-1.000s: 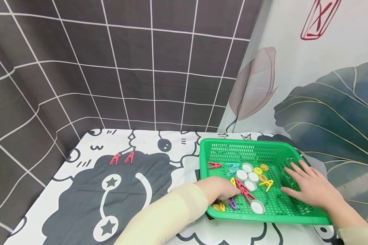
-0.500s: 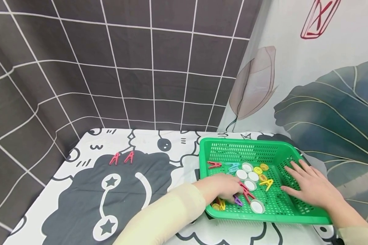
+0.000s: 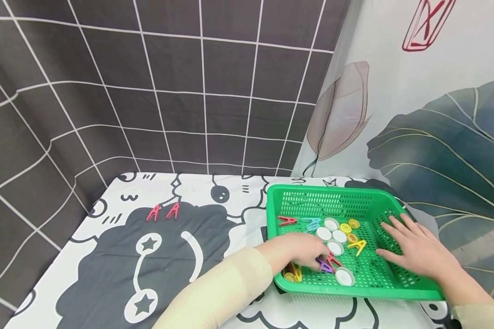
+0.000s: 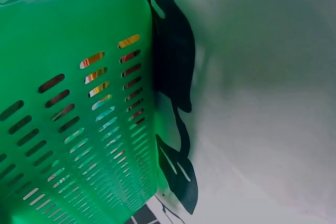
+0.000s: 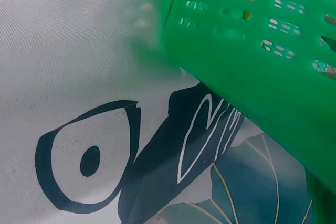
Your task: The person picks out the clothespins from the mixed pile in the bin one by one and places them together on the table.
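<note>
A green perforated basket (image 3: 354, 292) stands on the right part of the cloth-covered table. My left hand (image 3: 304, 249) reaches into its left half, fingers bent down among the clothespins. A purple clothespin (image 3: 325, 265) lies right at its fingertips, next to a red clothespin (image 3: 332, 261) partly covered by the hand; I cannot tell if either is pinched. My right hand (image 3: 421, 253) rests on the right wall with fingers spread. Also inside are a blue clothespin (image 3: 312, 225), another red clothespin (image 3: 287, 220), a yellow clothespin (image 3: 357, 246), and several white round caps (image 3: 345, 277).
Two red clothespins lie side by side on the cloth (image 3: 107, 274) at left, one red clothespin (image 3: 153, 213) being the leftmost. Small yellow discs (image 3: 346, 228) lie in the basket. A dark gridded curtain (image 3: 226, 114) hangs behind. Both wrist views mostly show the basket's outer wall (image 4: 79, 30).
My left hand has shifted slightly right within the basket, covering more of the red clothespin. The purple clothespin has moved right and turned alongside its fingertips. My right hand stays put.
</note>
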The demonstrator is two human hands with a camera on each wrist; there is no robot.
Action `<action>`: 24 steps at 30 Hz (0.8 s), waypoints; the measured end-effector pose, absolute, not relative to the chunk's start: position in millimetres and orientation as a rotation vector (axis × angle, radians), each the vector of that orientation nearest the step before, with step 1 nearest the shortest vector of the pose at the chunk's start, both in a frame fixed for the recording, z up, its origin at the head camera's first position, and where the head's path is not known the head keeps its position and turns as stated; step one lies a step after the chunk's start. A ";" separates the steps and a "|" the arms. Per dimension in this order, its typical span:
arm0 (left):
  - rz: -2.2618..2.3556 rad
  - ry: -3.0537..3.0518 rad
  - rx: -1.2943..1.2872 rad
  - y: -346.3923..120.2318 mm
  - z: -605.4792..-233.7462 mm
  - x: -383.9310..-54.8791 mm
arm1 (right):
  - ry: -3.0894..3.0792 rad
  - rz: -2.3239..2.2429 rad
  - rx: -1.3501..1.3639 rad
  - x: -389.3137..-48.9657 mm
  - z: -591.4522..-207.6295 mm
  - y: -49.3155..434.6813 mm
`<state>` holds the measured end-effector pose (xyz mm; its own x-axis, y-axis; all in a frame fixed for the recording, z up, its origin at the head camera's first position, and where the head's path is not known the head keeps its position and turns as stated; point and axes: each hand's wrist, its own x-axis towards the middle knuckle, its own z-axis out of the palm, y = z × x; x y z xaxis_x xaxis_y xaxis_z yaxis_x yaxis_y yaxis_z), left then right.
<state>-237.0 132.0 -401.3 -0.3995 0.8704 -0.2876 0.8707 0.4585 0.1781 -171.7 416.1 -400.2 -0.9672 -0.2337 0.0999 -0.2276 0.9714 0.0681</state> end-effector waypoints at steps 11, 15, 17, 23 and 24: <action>0.128 2.458 1.514 126.7 -395.3 -237.9 | -2.996 -0.082 0.362 -171.1 -401.2 414.9; 0.221 2.488 1.497 123.9 -391.0 -237.8 | -3.001 -0.078 0.360 -171.6 -401.0 413.9; 0.247 2.499 1.502 124.2 -390.7 -238.3 | -3.008 -0.073 0.355 -171.3 -400.2 413.8; 0.354 2.522 1.537 124.7 -391.0 -241.7 | -2.990 -0.069 0.366 -169.6 -400.3 414.9; 0.382 2.521 1.537 124.5 -390.7 -242.2 | -2.987 -0.066 0.366 -169.4 -400.2 415.0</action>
